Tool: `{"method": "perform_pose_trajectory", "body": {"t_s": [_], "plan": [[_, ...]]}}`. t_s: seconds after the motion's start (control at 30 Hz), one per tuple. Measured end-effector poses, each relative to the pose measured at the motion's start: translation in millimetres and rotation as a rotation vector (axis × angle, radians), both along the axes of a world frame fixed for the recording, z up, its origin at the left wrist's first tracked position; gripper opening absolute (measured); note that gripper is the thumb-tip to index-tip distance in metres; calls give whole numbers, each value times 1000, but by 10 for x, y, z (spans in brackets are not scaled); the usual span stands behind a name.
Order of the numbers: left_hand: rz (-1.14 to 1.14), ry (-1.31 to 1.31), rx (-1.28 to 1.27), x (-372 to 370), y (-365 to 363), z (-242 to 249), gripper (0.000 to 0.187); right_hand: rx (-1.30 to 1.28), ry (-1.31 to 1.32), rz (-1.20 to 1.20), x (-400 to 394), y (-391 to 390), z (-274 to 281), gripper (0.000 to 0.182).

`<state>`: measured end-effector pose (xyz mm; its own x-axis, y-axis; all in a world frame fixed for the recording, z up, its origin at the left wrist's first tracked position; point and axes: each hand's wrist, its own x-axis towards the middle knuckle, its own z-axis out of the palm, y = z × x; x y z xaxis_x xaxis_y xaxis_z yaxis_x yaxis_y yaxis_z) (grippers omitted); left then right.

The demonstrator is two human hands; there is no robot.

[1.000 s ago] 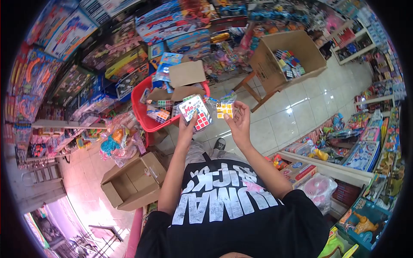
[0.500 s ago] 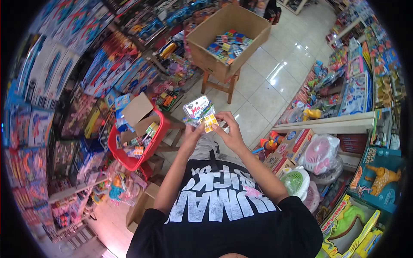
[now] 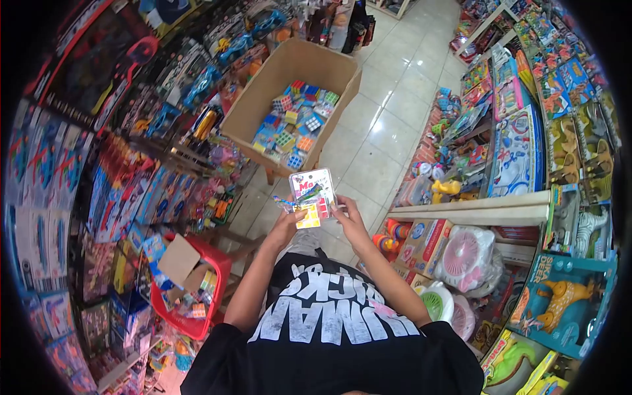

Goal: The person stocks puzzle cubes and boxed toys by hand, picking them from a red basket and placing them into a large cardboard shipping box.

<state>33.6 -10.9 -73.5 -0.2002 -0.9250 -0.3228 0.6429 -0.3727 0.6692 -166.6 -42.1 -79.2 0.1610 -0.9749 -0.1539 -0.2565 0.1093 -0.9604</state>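
Note:
Both hands are in front of the torso, closed around one small package. A puzzle cube [image 3: 309, 216] with a yellow face and a red side shows between them, with a white printed card [image 3: 313, 181] and crinkled clear and colored wrapping behind it. My left hand [image 3: 288, 222] pinches the left side of the cube, its thumb over the face. On the right, my right hand [image 3: 348, 214] grips the edge of the cube and card. Just beyond the hands stands a cardboard box [image 3: 263, 161] holding several colorful puzzle cubes [image 3: 285, 140].
At the left, a red plastic basket [image 3: 220, 263] holds cardboard and small packages. Shelves of packaged toys line both sides. Boxed pink and green fans [image 3: 463, 258] lie at the right, near a deer toy box [image 3: 563, 303]. Tiled floor [image 3: 375, 135] runs ahead.
The cardboard box appears nearer and further left in view. The card now stands more upright and faces me, the cube has turned to show a red side, and the right hand has shifted to the edge.

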Motion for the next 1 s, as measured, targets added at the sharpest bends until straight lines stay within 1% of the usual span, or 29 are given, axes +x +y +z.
{"method": "perform_pose_trajectory", "body": {"t_s": [0.07, 0.1, 0.17, 0.2, 0.23, 0.27, 0.3, 0.33, 0.37, 0.4, 0.43, 0.47, 0.5, 0.53, 0.6, 0.63, 0.67, 0.7, 0.73, 0.77, 0.8, 0.83, 0.87, 0.9, 0.93, 0.97, 1.0], "plan": [[-29, -6, -43, 19, -342, 31, 79, 319, -267, -15, 16, -250, 115, 39], [-61, -27, -26, 19, -482, 44, 77, 317, -263, -21, 18, -374, 128, 39], [-97, -43, -5, 30, -770, 102, 75, 184, -177, 7, 20, -614, 160, 28], [-134, -64, 0, 46, -897, 114, 86, 190, -176, 2, 12, -715, 181, 28], [-170, -86, 6, 64, -1001, 123, 98, 195, -210, -9, 16, -829, 245, 24], [-170, -86, 9, 82, -1101, 129, 98, 197, -245, -17, 41, -942, 313, 20], [-169, -83, 13, 102, -1186, 134, 95, 149, -263, -41, 106, -1014, 382, 15], [-166, -81, 17, 124, -1252, 137, 93, 153, -264, -37, 143, -1092, 416, 15], [-145, -106, -8, 147, -1316, 99, 82, 168, -300, -18, 186, -1184, 441, 13], [-137, -108, -7, 171, -1364, 81, 82, 180, -339, 3, 217, -1270, 454, 13], [-81, -99, 10, 192, -1413, 67, 77, 183, -337, 13, 262, -1372, 468, 13], [-22, -87, 30, 206, -1455, 46, 73, 127, -326, 48, 312, -1480, 478, 12], [-52, -89, 0, 262, -1513, -13, 71, 72, -315, 86, 359, -1594, 476, 12], [-34, -87, 6, 304, -1571, -22, 71, 80, -312, 103, 399, -1714, 465, 12], [41, -67, -15, 382, -1671, -45, 71, 58, -246, 198, 503, -1967, 436, 14], [136, -134, -6, 388, -1725, 2, 68, 65, -246, 220, 550, -2106, 449, 14], [160, -131, 4, 403, -1785, 40, 68, 14, -146, 283, 594, -2243, 468, 14], [256, -212, 37, 428, -1866, 75, 63, -38, -45, 349, 645, -2397, 493, 14], [352, -294, 73, 452, -1976, 105, 58, -27, -42, 378, 717, -2577, 511, 14], [364, -415, 109, 521, -2086, 40, 60, -98, 15, 404, 794, -2759, 527, 17], [392, -409, 129, 601, -2229, -100, 60, -171, 69, 434, 873, -2960, 536, 19], [407, -467, 154, 705, -2391, -291, 63, -210, 121, 468, 976, -3202, 532, 22], [425, -530, 172, 740, -2545, -172, 65, -203, 118, 505, 1040, -3445, 501, 22], [483, -615, 158, 730, -2644, -39, 62, -254, 223, 611, 1097, -3694, 462, 22], [514, -615, 179, 771, -2742, -79, 62, -310, 324, 714, 1156, -3935, 429, 21], [448, -527, 182, 848, -2862, -197, 58, -321, 468, 843, 1217, -4182, 406, 20], [382, -440, 183, 917, -2970, -328, 53, -323, 455, 874, 1266, -4416, 267, 20]]}}
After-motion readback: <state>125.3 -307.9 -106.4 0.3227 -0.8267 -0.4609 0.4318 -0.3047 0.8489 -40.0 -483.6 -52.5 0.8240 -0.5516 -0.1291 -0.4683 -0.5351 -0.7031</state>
